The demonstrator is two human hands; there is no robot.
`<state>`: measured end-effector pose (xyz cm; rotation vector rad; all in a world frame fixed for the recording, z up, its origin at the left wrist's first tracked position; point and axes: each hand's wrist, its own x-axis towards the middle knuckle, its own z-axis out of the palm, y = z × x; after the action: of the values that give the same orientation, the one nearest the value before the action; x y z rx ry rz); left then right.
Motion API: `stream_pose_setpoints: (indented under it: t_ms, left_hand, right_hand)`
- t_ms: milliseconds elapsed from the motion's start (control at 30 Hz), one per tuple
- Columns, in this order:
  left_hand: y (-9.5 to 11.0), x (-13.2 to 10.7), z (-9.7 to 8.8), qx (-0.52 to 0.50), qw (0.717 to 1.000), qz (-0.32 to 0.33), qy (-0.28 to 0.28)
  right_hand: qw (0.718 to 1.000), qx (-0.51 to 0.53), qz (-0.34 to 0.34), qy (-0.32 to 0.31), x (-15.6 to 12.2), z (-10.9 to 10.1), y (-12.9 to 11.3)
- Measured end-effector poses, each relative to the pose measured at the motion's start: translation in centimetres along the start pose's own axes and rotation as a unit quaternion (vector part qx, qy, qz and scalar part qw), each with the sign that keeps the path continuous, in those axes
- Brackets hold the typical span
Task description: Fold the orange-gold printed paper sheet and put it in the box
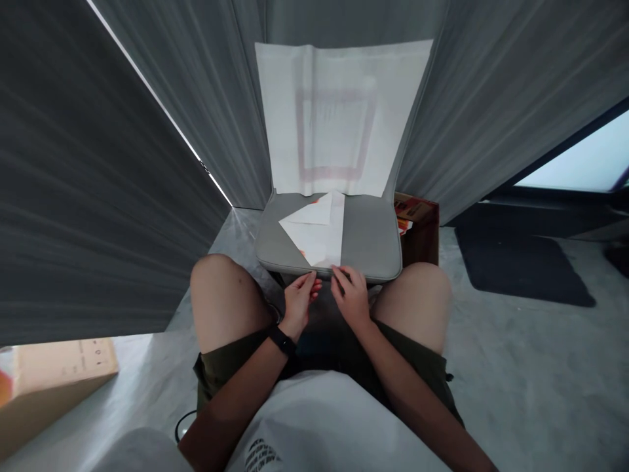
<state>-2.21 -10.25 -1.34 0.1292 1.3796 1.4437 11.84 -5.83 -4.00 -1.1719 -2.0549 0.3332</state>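
Note:
A folded white paper [314, 229] lies on the grey seat cushion [368, 239] of a chair in front of my knees. My left hand [299, 298] hangs just below the cushion's front edge, fingers curled loosely, nothing visible in them. My right hand [350, 292] rests at the cushion's front edge with its fingertips touching the paper's near corner. A black band sits on my left wrist.
A white sheet [344, 111] with a faint red frame leans on the chair back. Grey curtains hang left and right. A brown box [417, 226] stands right of the chair, a cardboard box [54, 380] at far left, a dark mat [515, 265] on the floor.

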Motion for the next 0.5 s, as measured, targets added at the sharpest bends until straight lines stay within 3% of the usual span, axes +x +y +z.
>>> stream_pose_setpoints:
  t_ms: [100, 233, 500]
  left_hand:
    - [-0.1, -0.2, 0.2, -0.017, 1.000, -0.010, 0.004]
    - [0.0, -0.5, 0.3, -0.008, 1.000, -0.018, 0.004]
    - [0.2, 0.4, -0.1, 0.058, 0.998, 0.026, -0.004]
  right_hand:
    - [0.997, -0.055, -0.053, -0.031, 1.2, 0.5, 0.1]
    - [0.995, -0.081, -0.048, -0.042, 2.1, 1.0, 0.7]
    - [0.991, -0.094, -0.079, -0.060, 1.1, 1.3, 0.1]
